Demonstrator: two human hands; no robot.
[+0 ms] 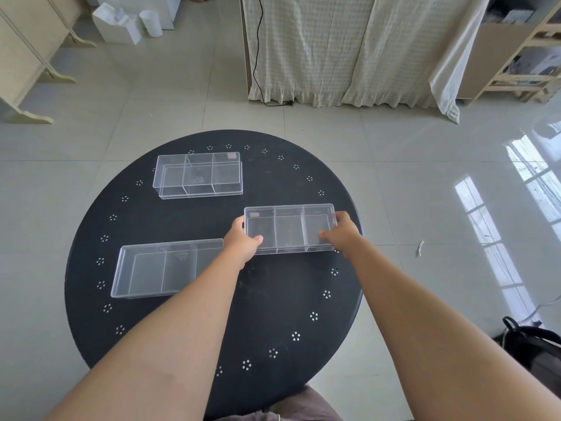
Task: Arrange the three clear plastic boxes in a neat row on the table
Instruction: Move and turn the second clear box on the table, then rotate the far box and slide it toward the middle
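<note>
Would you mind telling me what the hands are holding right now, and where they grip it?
Both hands hold the right-hand clear box: left hand at its left end, right hand at its right end.

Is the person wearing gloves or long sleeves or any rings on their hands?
No. The left hand and the right hand are both bare: no gloves, rings, watch or bracelets that I can see. Both forearms are uncovered all the way to the bottom of the picture, so no sleeves show.

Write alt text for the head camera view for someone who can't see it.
Both hands, left hand and right hand, grip the ends of a clear divided box on a round black table. Two more clear boxes sit left: far, near.
</note>
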